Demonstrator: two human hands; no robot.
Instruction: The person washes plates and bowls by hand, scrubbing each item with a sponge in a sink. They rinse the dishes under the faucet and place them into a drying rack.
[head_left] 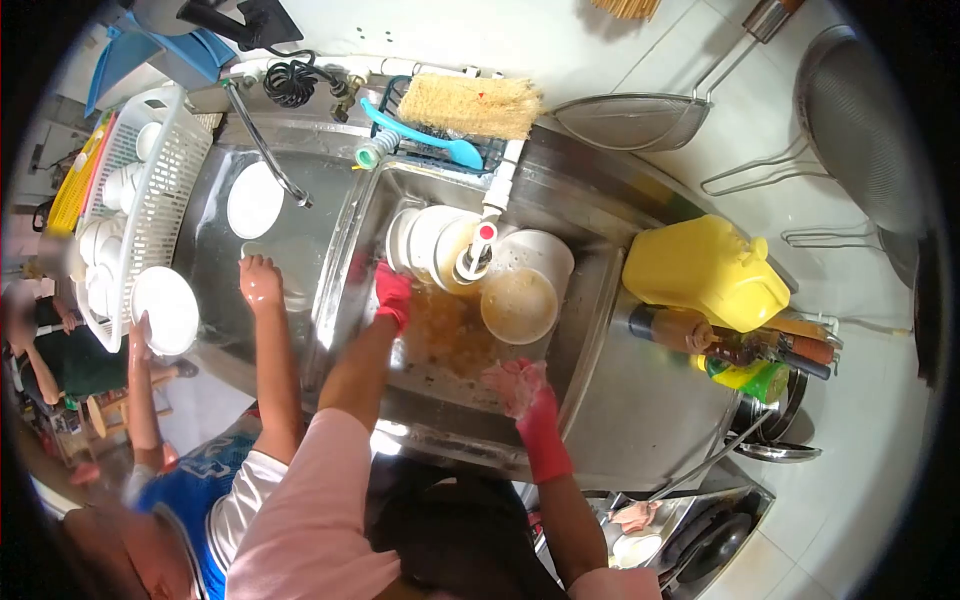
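Observation:
My left hand [393,296], in a red glove, is closed at the lower edge of a white plate [402,240] in a leaning row of plates in the sink [590,372]. My right hand [522,390], also red-gloved and covered in suds, is lower right over the sink; its fingers are curled round something pale and foamy that I cannot make out. Between and above the hands lie cloudy brownish water [445,330] and a round bowl [519,305] on another white dish [540,252]. A white pipe with a red-centred end [487,232] hangs over the plates.
A co-worker's hand [262,283] is over the left basin, the other [140,335] at a white plate [165,311] beside a dish basket [150,200]. A faucet [265,150] arches there. A yellow jug [700,270] and bottles stand right; strainers [640,120] hang on the wall.

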